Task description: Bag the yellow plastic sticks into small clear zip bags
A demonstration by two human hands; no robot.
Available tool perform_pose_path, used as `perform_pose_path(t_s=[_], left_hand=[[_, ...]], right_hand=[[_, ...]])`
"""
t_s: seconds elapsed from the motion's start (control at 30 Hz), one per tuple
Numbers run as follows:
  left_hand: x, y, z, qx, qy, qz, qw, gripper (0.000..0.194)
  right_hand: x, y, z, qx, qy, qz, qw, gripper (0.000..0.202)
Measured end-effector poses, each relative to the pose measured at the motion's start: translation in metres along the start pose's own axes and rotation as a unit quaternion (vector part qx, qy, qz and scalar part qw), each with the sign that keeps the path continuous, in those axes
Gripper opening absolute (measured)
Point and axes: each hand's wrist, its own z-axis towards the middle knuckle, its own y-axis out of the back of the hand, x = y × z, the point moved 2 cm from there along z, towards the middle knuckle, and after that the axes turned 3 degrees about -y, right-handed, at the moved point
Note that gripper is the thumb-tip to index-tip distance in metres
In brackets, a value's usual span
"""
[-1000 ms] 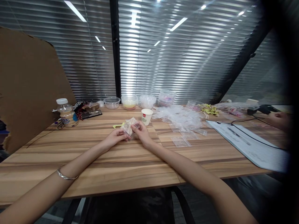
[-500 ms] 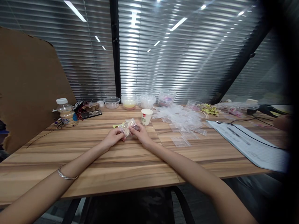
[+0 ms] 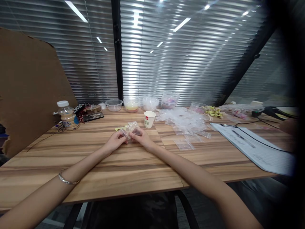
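Both my hands meet over the wooden table around a small clear plastic bag [image 3: 131,127] with pale contents that I cannot make out. My left hand [image 3: 116,141] pinches the bag's near left edge. On its right side, my right hand [image 3: 142,138] grips the bag with thumb and fingers. A yellow-green piece [image 3: 118,129] shows just beyond my left fingers, partly hidden by the bag. Behind my right hand stands a white paper cup [image 3: 149,119] with a red mark, upright and apart from the hand.
Flat clear bags [image 3: 183,119] lie in a loose pile right of the cup. Plastic bowls [image 3: 132,105] line the back, and a bottle [image 3: 68,116] stands left by a cardboard panel [image 3: 30,82]. A clipboard [image 3: 252,146] with a cable across it lies right, near another person's hand [image 3: 288,128].
My right thumb and fingers have shifted slightly left and down along the bag. My left hand stays in about the same place.
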Motion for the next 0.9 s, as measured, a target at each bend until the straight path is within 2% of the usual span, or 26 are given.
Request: perform_pose_path(t_s=[0.13, 0.23, 0.33, 0.63, 0.77, 0.9], left_hand=[[0.0, 0.0, 0.0, 0.011, -0.016, 0.006, 1.0, 0.02], [0.0, 0.0, -0.001, 0.009, -0.007, 0.023, 1.0, 0.018], [0.001, 0.002, 0.0, 0.002, 0.0, 0.034, 0.999, 0.018], [-0.002, 0.005, -0.001, 0.011, -0.015, 0.054, 0.998, 0.02], [-0.009, 0.004, -0.005, 0.01, -0.028, 0.054, 0.998, 0.019], [-0.013, 0.002, -0.008, 0.019, -0.042, 0.053, 0.998, 0.029]], right_hand=[[-0.002, -0.001, 0.0, 0.003, -0.012, 0.001, 1.0, 0.032], [-0.006, 0.001, 0.002, -0.013, -0.018, -0.004, 1.0, 0.032], [-0.008, 0.001, 0.001, -0.004, -0.01, -0.014, 1.0, 0.032], [-0.003, -0.002, -0.002, -0.011, -0.028, -0.019, 0.999, 0.033], [-0.001, -0.003, -0.002, 0.009, -0.033, -0.012, 0.999, 0.033], [-0.001, -0.003, -0.002, 0.03, -0.034, -0.013, 0.999, 0.034]])
